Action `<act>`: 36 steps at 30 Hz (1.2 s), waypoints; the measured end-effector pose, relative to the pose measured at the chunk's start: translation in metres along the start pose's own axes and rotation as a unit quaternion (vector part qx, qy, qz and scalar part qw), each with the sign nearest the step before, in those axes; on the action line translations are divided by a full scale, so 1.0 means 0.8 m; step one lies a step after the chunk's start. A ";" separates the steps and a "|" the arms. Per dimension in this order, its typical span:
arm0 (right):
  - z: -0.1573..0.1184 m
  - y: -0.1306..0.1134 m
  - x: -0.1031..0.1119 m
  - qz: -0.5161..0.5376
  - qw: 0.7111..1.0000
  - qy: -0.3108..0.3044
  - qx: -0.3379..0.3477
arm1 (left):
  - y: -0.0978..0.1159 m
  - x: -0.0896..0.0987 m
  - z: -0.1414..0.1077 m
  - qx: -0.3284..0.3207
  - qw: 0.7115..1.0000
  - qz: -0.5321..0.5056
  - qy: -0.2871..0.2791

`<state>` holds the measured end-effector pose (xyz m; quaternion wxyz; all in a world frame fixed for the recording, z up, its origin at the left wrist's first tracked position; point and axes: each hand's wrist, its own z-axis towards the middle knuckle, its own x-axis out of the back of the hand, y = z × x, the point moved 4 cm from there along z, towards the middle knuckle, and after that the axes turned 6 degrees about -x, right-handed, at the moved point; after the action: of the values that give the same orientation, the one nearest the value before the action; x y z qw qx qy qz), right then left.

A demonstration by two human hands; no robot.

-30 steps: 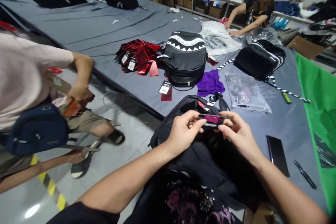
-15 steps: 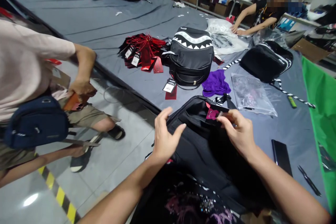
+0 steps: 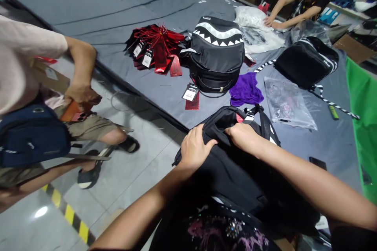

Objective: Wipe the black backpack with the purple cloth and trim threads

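A black backpack (image 3: pixel 232 176) lies against my front with its top opening spread. My left hand (image 3: pixel 196 147) grips the left rim of that opening, thumb outside and fingers curled over the edge. My right hand (image 3: pixel 243 138) is closed at the right side of the opening, its fingertips tucked down against the black fabric and partly hidden. A small red piece (image 3: pixel 239 118) shows behind the right hand, near the striped strap. The bag's inside is dark.
Ahead stand a shark-mouth backpack (image 3: pixel 218 55), red tags (image 3: pixel 159 49) and a purple cloth (image 3: pixel 246 89). To the right lie a clear plastic bag (image 3: pixel 290 104), another black bag (image 3: pixel 306 62) and a phone (image 3: pixel 317 162). A person (image 3: pixel 79 70) sits left; another works at far right.
My left hand has gone from open above the bag to gripping its rim. My right hand has moved left and down to the opening; the pink tag it held is out of sight.
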<state>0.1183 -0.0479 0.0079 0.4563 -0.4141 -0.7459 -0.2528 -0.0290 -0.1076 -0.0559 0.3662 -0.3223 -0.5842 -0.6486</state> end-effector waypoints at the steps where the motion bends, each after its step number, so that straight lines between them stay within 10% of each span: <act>1: 0.002 -0.001 -0.002 0.002 1.000 -0.001 0.000 | -0.002 -0.003 0.000 0.001 1.000 0.006 0.002; 19: 0.021 -0.024 0.013 0.080 0.992 0.090 0.030 | -0.015 -0.008 -0.002 -0.017 0.998 0.004 0.062; 26: -0.068 0.037 -0.009 -0.098 0.993 -0.037 -0.059 | -0.012 0.003 0.017 0.066 0.997 -0.021 -0.032; 29: -0.104 0.051 -0.013 -0.085 0.990 0.007 -0.116 | -0.011 0.008 0.028 0.037 0.990 -0.071 -0.118; 32: -0.147 0.044 -0.033 0.081 0.984 0.037 -0.156 | 0.007 0.032 0.021 0.005 0.986 -0.113 -0.125; 36: -0.230 0.007 -0.084 0.356 0.915 -0.169 -0.088 | 0.101 0.109 -0.009 -0.169 0.978 -0.113 -0.041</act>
<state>0.2257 -0.2101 0.0321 0.3451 -0.7272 -0.5898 -0.0648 -0.0063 -0.1270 0.0592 0.2066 -0.3380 -0.5135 -0.7612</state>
